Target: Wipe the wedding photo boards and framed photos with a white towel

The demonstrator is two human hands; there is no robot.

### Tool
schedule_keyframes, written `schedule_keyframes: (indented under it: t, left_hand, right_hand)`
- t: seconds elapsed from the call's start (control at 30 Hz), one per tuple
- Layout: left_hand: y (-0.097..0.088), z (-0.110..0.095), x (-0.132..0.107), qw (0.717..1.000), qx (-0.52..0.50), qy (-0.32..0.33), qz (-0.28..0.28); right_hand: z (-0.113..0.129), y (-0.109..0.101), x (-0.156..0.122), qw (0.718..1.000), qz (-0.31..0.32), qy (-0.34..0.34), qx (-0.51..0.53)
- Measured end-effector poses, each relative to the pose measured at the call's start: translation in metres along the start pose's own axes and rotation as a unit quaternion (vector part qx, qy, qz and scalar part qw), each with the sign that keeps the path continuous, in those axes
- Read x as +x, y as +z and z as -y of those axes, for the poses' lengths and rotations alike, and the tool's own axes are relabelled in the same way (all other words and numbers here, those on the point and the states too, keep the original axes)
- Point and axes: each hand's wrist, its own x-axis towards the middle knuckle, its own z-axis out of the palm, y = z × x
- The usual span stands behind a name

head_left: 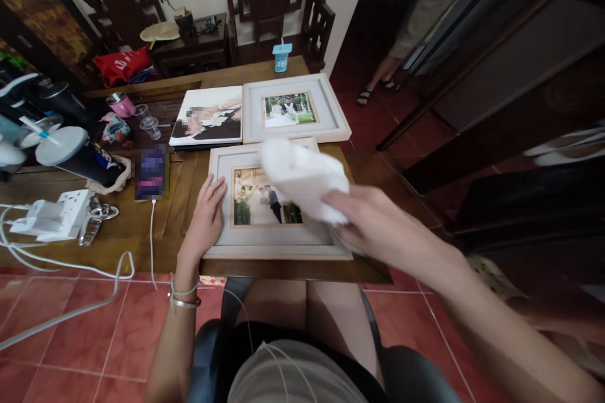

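Observation:
A framed photo [265, 244] with a pale mat lies flat at the near edge of the wooden table [189, 79]. My left hand [207, 217] rests flat on the frame's left border, fingers stretched out. My right hand [359, 220] is closed on a white cloth [302, 176], which is blurred and hangs over the frame's upper right part. A second framed photo [295, 132] and a frameless photo print [208, 116] lie side by side just behind the near frame.
A phone [152, 171] on a charging cable lies left of the frame. Further left are a white power strip [57, 214], keys, cups and a pink mug [120, 104]. A blue box [280, 56] stands at the table's back. Another person's legs [392, 69] stand at right.

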Motion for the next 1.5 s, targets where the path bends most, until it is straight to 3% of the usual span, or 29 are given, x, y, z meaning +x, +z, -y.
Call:
schedule_keyframes:
  t: [0.1, 0.2, 0.3, 0.43, 0.6, 0.67, 0.77, 0.97, 1.07, 1.2, 1.33, 1.4, 1.5]
  left_hand:
    - [0.0, 0.002, 0.0, 1.0, -0.006, 0.003, -0.004]
    - [-0.001, 0.002, 0.0, 1.0, 0.006, -0.008, -0.002]
    - [-0.001, 0.0, 0.0, 1.0, 0.015, -0.016, -0.003]
    - [-0.001, -0.003, -0.001, 1.0, 0.0, -0.011, -0.014]
    - [-0.001, -0.004, -0.001, 1.0, -0.008, -0.016, -0.02]
    - [0.0, -0.004, -0.001, 1.0, -0.003, -0.02, -0.022]
    - [0.001, -0.005, 0.0, 0.999, 0.005, -0.027, -0.024]
    - [0.0, -0.005, 0.0, 0.999, 0.01, -0.031, -0.01]
    - [-0.001, -0.003, 0.0, 1.0, -0.003, -0.017, 0.002]
    - [-0.001, 0.0, 0.0, 1.0, -0.013, 0.0, 0.002]
    - [0.0, 0.001, -0.001, 1.0, -0.012, -0.005, -0.008]
    - [0.001, 0.001, -0.001, 1.0, -0.014, -0.014, -0.014]
    - [0.002, 0.0, 0.0, 1.0, -0.012, -0.021, -0.019]
  right_hand:
    - [0.0, 0.015, 0.068, 0.994, -0.076, -0.038, -0.071]
    - [0.007, 0.045, 0.124, 0.984, -0.02, -0.125, -0.129]
    - [0.011, 0.07, 0.145, 0.978, 0.04, -0.148, -0.144]
    - [-0.007, 0.071, 0.129, 0.984, 0.059, -0.097, -0.135]
    - [-0.059, 0.042, 0.085, 0.987, 0.033, -0.017, -0.155]
    - [-0.068, 0.034, 0.067, 0.985, 0.023, -0.006, -0.172]
    - [-0.057, 0.032, 0.035, 0.989, 0.021, -0.034, -0.145]
    - [-0.003, 0.027, -0.032, 0.995, 0.059, -0.072, -0.042]
    - [-0.001, 0.022, -0.031, 0.996, 0.079, -0.044, -0.023]
    - [-0.027, 0.035, 0.01, 0.998, 0.039, 0.007, -0.056]
    - [-0.043, 0.054, 0.038, 0.996, -0.006, -0.025, -0.081]
    - [-0.036, 0.056, 0.031, 0.996, 0.006, -0.044, -0.074]
    - [-0.015, 0.049, -0.004, 0.997, 0.033, -0.059, -0.046]
